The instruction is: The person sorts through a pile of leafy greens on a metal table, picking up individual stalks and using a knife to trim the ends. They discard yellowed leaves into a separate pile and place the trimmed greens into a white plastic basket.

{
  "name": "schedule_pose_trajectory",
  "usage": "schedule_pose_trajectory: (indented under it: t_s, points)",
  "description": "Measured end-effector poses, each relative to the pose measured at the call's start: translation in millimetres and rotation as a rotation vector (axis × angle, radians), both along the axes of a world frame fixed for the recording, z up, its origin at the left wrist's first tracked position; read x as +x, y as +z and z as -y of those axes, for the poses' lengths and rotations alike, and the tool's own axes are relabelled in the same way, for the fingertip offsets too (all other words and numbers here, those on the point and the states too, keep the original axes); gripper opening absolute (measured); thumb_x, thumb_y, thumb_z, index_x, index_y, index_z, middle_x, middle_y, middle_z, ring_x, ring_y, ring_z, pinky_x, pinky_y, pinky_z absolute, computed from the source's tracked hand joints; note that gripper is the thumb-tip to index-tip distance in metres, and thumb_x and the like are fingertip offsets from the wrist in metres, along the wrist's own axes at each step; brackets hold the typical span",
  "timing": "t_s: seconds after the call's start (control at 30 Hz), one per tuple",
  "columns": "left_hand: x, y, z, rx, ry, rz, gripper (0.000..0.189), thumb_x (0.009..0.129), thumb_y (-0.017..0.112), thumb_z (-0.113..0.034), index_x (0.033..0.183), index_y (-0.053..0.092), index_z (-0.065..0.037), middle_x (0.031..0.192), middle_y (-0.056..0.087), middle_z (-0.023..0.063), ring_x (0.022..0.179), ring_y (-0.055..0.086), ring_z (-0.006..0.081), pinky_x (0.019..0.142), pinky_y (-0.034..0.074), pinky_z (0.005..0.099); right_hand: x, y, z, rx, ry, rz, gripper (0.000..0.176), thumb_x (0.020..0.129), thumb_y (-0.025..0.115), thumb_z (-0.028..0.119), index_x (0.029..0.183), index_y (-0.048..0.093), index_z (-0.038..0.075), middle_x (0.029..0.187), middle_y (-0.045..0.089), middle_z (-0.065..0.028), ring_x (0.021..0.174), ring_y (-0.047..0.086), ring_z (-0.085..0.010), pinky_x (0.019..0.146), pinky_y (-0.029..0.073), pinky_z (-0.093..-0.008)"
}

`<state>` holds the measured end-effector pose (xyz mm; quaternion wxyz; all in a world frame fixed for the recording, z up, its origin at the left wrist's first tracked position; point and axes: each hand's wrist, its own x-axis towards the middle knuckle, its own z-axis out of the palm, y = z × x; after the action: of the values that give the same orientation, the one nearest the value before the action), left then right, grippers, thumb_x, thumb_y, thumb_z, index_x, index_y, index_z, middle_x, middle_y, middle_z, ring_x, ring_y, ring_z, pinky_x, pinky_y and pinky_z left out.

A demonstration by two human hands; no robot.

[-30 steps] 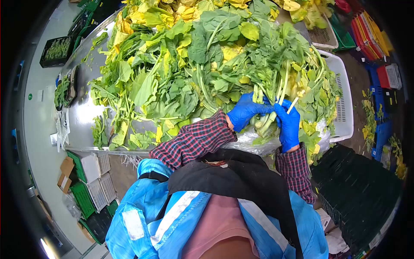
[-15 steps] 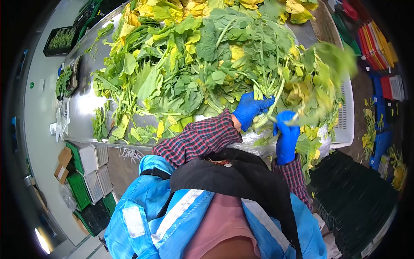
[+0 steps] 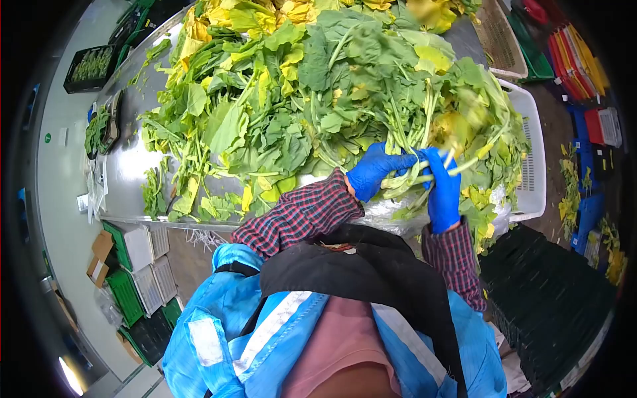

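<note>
My left hand (image 3: 375,172), in a blue glove, is closed round the stems of a bunch of leafy greens (image 3: 402,138), whose leaves point away from me. Right beside it, my blue-gloved right hand (image 3: 443,192) has its fingers closed on pale green stalks (image 3: 464,167) at the bunch's cut ends. Those stalks run off to the right toward blurred green and yellow leaves. Where the hands meet, which stalks belong to which hand is hard to make out. A large heap of greens (image 3: 265,129) with yellowing leaves (image 3: 242,18) lies around and beyond both hands.
The heap lies on a metal table (image 3: 129,186). A white perforated crate (image 3: 531,159) stands at the right, partly under leaves. Clear plastic (image 3: 391,219) lies at the near edge. Dark stacked crates (image 3: 541,292) stand lower right; green and white crates (image 3: 126,292) stand lower left.
My right hand has moved up and left, against the left hand and its bunch. The leafy stalk that swept blurred at the upper right is gone from there.
</note>
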<state>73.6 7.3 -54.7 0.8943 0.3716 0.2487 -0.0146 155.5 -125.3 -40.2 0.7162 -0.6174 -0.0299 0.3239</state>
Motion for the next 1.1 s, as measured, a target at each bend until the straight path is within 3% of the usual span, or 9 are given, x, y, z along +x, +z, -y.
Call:
schedule_pose_trajectory:
  t_s: [0.13,0.23,0.33,0.43,0.5,0.6,0.8,0.9,1.1]
  points:
    - [-0.6,-18.1,-26.5,-0.142,0.152,0.112,0.027,0.084,0.06,-0.017,0.104,0.056,0.0,0.088,0.061,0.0058,0.08,0.059,0.0118,0.066,0.048,0.0223,-35.6,-26.4,33.1,0.099,-0.064,-0.048,0.018,0.086,0.056,0.012,0.101,0.048,0.006,0.078,0.051,-0.0001,0.064,0.048,-0.0081,0.061,0.042,-0.0208]
    - [-0.8,-8.3,-27.4,-0.115,0.099,0.124,0.028,0.084,0.06,-0.018,0.104,0.056,0.0,0.085,0.061,0.0048,0.077,0.057,0.0101,0.063,0.047,0.0202,-15.4,-37.5,47.3,0.262,-0.161,-0.065,0.019,0.086,0.056,0.025,0.09,0.052,0.007,0.076,0.051,-0.0004,0.059,0.045,-0.0056,0.047,0.036,-0.0195]
    - [-0.1,-14.5,-17.7,-0.111,0.041,0.128,0.03,0.082,0.063,-0.017,0.104,0.055,0.001,0.084,0.06,0.004,0.074,0.055,0.0099,0.065,0.046,0.0212,20.9,-10.5,42.8,-0.121,-0.015,-0.121,0.017,0.085,0.056,0.023,0.083,0.055,0.007,0.068,0.052,0.0016,0.052,0.043,-0.0029,0.042,0.032,-0.0157]
    - [3.6,-11.1,-1.9,-0.141,-0.002,0.163,0.028,0.08,0.064,-0.014,0.103,0.057,0.001,0.085,0.061,0.0046,0.074,0.056,0.0105,0.067,0.046,0.0225,12.4,-15.7,27.0,-0.12,0.198,-0.224,0.024,0.086,0.057,0.024,0.098,0.059,0.003,0.07,0.053,0.0016,0.054,0.047,-0.0038,0.043,0.033,-0.015]
    - [2.4,-8.4,0.1,-0.118,-0.06,0.175,0.026,0.08,0.063,-0.01,0.103,0.058,0.0,0.086,0.062,0.0055,0.077,0.058,0.0123,0.073,0.046,0.0252,3.7,-10.0,5.8,0.103,0.213,-0.193,0.033,0.089,0.052,0.02,0.112,0.056,-0.002,0.089,0.061,-0.0059,0.076,0.058,-0.0114,0.068,0.048,-0.0226]
    - [-2.0,-6.0,-1.4,-0.084,-0.08,0.198,0.03,0.079,0.063,-0.014,0.105,0.057,0.0,0.093,0.061,0.0078,0.085,0.058,0.0155,0.079,0.046,0.0278,13.7,-29.6,4.6,0.078,0.304,-0.182,0.036,0.089,0.049,0.018,0.118,0.051,-0.004,0.097,0.062,-0.0096,0.085,0.059,-0.0141,0.077,0.048,-0.0254]
    - [-18.1,-0.7,-10.9,-0.09,0.151,0.414,0.03,0.083,0.06,-0.023,0.103,0.05,-0.003,0.098,0.058,0.0099,0.094,0.057,0.0234,0.092,0.043,0.0401,29.6,-37.6,12.0,0.068,-0.215,-0.282,0.009,0.083,0.057,0.014,0.086,0.056,0.005,0.069,0.053,-0.0004,0.06,0.054,-0.0098,0.052,0.046,-0.0215]
    - [-22.9,15.5,-28.7,-0.292,0.23,0.509,0.03,0.082,0.061,-0.017,0.106,0.047,-0.005,0.093,0.055,0.0072,0.091,0.058,0.0235,0.097,0.04,0.0482,43.7,-40.4,26.1,0.05,-0.215,-0.225,0.013,0.083,0.058,0.016,0.09,0.057,0.005,0.072,0.056,-0.001,0.057,0.054,-0.0098,0.048,0.045,-0.0224]
    - [1.3,19.5,-25.1,-0.06,-0.016,0.097,0.036,0.077,0.062,-0.005,0.111,0.052,0.002,0.083,0.058,0.0038,0.076,0.056,0.0125,0.07,0.045,0.0238,19.4,-21.9,11.7,-0.058,-0.062,0.08,0.022,0.079,0.064,0.012,0.098,0.056,0.003,0.085,0.055,0.0009,0.075,0.051,-0.0071,0.066,0.042,-0.0225]
